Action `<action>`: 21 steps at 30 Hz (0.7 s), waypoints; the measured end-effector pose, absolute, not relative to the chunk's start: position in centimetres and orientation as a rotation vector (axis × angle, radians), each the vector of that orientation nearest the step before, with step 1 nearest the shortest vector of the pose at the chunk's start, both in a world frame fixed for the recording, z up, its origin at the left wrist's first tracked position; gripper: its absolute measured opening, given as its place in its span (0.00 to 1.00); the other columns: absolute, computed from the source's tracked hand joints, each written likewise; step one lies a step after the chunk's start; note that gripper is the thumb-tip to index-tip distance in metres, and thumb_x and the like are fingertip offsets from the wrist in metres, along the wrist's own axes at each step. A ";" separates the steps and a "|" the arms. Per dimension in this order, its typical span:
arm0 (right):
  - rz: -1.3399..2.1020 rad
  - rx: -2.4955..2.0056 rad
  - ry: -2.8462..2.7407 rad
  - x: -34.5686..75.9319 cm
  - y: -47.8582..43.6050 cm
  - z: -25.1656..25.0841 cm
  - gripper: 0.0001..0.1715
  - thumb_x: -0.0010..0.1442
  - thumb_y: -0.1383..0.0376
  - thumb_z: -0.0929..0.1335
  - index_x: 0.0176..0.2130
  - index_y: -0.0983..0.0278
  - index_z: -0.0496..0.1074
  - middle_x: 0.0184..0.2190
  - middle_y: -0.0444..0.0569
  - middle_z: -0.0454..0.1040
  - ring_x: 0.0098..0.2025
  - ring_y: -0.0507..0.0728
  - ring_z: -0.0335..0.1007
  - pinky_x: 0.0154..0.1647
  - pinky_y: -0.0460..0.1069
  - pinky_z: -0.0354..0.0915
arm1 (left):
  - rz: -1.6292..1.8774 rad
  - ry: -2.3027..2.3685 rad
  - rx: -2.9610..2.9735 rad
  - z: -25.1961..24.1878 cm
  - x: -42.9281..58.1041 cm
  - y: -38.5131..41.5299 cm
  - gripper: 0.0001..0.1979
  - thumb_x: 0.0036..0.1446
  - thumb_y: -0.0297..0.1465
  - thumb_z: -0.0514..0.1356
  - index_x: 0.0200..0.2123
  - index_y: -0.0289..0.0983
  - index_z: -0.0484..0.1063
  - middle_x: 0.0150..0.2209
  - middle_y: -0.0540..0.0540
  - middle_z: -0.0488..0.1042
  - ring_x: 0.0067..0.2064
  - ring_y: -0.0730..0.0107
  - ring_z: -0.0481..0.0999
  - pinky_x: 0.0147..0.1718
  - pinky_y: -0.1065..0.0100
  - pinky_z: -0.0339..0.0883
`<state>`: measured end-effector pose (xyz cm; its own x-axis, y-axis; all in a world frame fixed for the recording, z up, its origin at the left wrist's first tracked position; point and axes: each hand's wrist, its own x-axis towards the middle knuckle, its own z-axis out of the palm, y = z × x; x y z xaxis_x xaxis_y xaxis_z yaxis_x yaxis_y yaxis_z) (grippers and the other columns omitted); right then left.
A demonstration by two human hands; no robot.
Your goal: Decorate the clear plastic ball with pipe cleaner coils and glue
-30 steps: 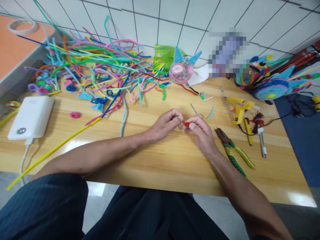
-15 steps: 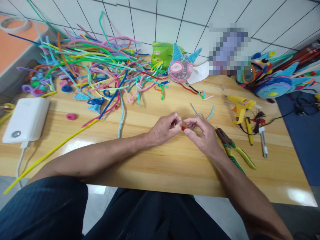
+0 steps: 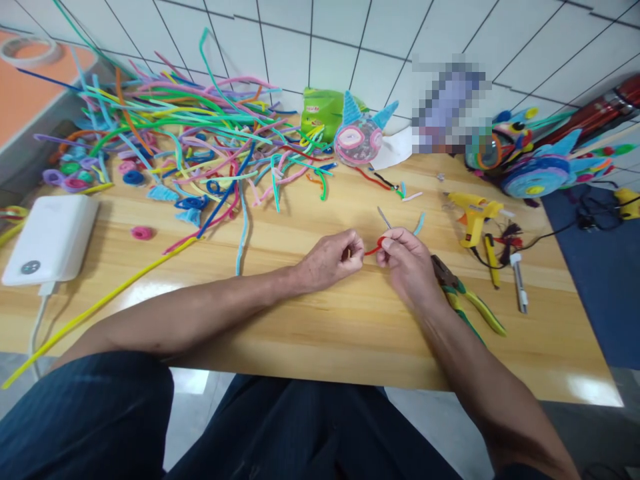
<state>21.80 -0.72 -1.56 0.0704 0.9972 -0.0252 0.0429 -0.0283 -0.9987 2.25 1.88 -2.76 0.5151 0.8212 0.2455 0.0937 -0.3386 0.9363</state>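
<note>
One left hand (image 3: 330, 261) and one right hand (image 3: 407, 267) — two in all — have one red strip (image 3: 381, 241) between them. Right: one glue gun (image 3: 475, 215), one pair of pliers (image 3: 457, 287), two slim tools (image 3: 492, 261), and two colourful crafts (image 3: 540, 175) farther off; far centre, one green packet (image 3: 315, 113) and one round head (image 3: 367, 145) with two blue spikes (image 3: 351, 109). Left: one white power bank (image 3: 53, 237), one tape roll (image 3: 33, 61), and fuzzy sticks (image 3: 195, 120) too tangled to count.

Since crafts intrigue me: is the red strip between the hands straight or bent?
Bent: the red strip leaves the left hand and curves upward at the right hand.
</note>
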 end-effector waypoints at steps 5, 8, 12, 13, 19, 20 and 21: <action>1.007 -1.390 -1.518 22.7 -0.5 -1.5 0.04 0.60 0.61 0.71 0.37 0.58 0.73 0.26 0.40 0.73 0.27 0.53 0.69 0.30 0.49 0.64 | 0.936 0.835 1.738 -2.5 2.1 1.8 0.02 0.59 0.28 0.58 0.33 0.39 0.66 0.27 0.54 0.68 0.28 0.76 0.63 0.31 0.71 0.59; 0.790 -1.370 -1.876 23.4 -0.6 -1.1 0.01 0.60 0.65 0.70 0.36 0.58 0.74 0.28 0.42 0.76 0.30 0.54 0.71 0.34 0.50 0.65 | 0.947 0.867 1.746 -2.6 2.1 1.8 0.03 0.61 0.29 0.58 0.34 0.39 0.67 0.27 0.54 0.69 0.28 0.75 0.64 0.31 0.70 0.59; 0.570 -1.239 -2.197 23.9 -0.9 -0.7 0.06 0.60 0.69 0.70 0.33 0.58 0.71 0.27 0.42 0.74 0.28 0.54 0.69 0.33 0.51 0.63 | 1.004 0.836 1.762 -2.8 2.1 1.9 0.05 0.65 0.31 0.58 0.35 0.38 0.67 0.29 0.53 0.70 0.29 0.75 0.66 0.32 0.70 0.61; 0.518 -1.202 -2.234 23.9 -0.9 -0.6 0.07 0.61 0.69 0.70 0.33 0.58 0.71 0.28 0.42 0.74 0.29 0.55 0.69 0.33 0.51 0.63 | 1.001 0.823 1.771 -2.9 2.2 1.9 0.06 0.66 0.32 0.58 0.35 0.38 0.67 0.30 0.52 0.71 0.30 0.75 0.67 0.32 0.70 0.62; 0.293 -1.095 -2.425 23.7 -1.0 -0.3 0.11 0.71 0.66 0.67 0.34 0.58 0.70 0.28 0.45 0.72 0.31 0.57 0.68 0.35 0.52 0.62 | 0.930 0.778 1.847 -3.2 2.3 1.8 0.07 0.70 0.34 0.59 0.38 0.38 0.69 0.33 0.51 0.76 0.33 0.74 0.73 0.35 0.70 0.66; 0.286 -1.096 -2.451 23.7 -1.0 -0.3 0.12 0.72 0.66 0.66 0.34 0.58 0.70 0.29 0.46 0.73 0.32 0.57 0.68 0.35 0.52 0.62 | 0.937 0.770 1.851 -3.3 2.3 1.8 0.07 0.70 0.34 0.59 0.38 0.38 0.70 0.33 0.51 0.76 0.33 0.74 0.73 0.35 0.70 0.66; 0.280 -1.097 -2.466 23.8 -1.0 -0.3 0.14 0.74 0.66 0.65 0.34 0.58 0.71 0.29 0.47 0.73 0.32 0.57 0.68 0.36 0.52 0.62 | 0.945 0.761 1.852 -3.4 2.3 1.8 0.06 0.70 0.34 0.60 0.39 0.38 0.70 0.33 0.51 0.76 0.33 0.74 0.73 0.35 0.71 0.66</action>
